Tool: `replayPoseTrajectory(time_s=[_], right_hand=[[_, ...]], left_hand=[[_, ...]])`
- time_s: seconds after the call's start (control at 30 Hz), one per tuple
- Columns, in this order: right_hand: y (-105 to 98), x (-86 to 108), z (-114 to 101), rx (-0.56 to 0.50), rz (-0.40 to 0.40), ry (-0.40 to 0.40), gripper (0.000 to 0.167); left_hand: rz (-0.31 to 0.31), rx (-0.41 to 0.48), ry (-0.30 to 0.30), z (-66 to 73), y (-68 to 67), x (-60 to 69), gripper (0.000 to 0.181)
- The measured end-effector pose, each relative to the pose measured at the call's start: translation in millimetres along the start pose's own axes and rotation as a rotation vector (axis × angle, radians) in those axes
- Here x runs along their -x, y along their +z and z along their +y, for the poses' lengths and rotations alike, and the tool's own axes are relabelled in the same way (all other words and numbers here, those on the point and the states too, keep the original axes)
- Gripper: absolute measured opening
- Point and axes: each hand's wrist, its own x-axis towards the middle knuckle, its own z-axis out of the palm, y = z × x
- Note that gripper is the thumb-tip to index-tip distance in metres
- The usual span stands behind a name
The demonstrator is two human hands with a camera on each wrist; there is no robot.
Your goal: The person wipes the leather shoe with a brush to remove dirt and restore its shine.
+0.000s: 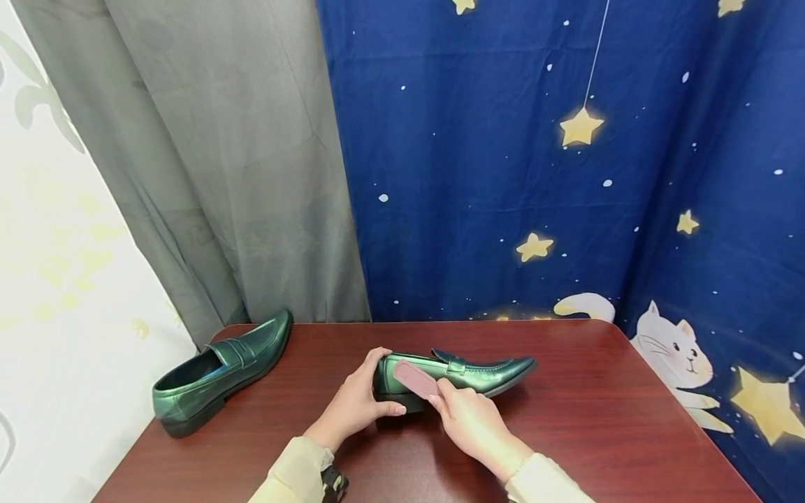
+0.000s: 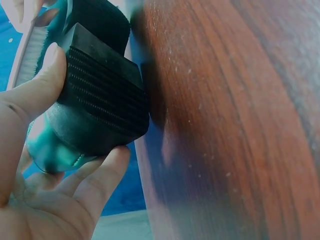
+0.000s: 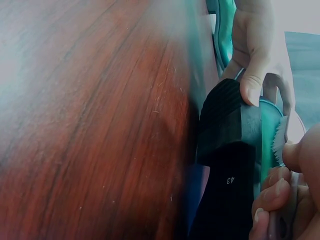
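A shiny green loafer (image 1: 484, 377) is tilted on the table in the head view, its toe to the right. My left hand (image 1: 355, 402) grips its heel end, with the thumb low by the black heel (image 2: 100, 95) and the fingers round the back. My right hand (image 1: 472, 423) holds a pink brush (image 1: 415, 379) by its handle. In the right wrist view the pale bristles (image 3: 279, 142) meet the loafer's green side near the heel. The black sole (image 3: 225, 185) faces that camera and bears the number 43.
A second green loafer (image 1: 220, 374) stands on the left edge of the reddish-brown table (image 1: 597, 419), its toe pointing to the back. Behind the table hang a grey curtain (image 1: 251, 175) and a blue curtain (image 1: 465, 175) with stars.
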Motion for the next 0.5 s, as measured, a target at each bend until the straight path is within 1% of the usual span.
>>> replayPoseTrajectory(time_s=[0.27, 0.5], right_hand=[[-1.5, -4.5, -6.2, -0.023, -0.059, 0.007, 0.021], [-2.0, -5.6, -9.2, -0.043, -0.089, 0.011, 0.020]], left_hand=[[-0.002, -0.026, 0.010, -0.1, -0.1, -0.1, 0.100], [-0.002, -0.017, 0.006, -1.2, 0.5, -0.4, 0.100]])
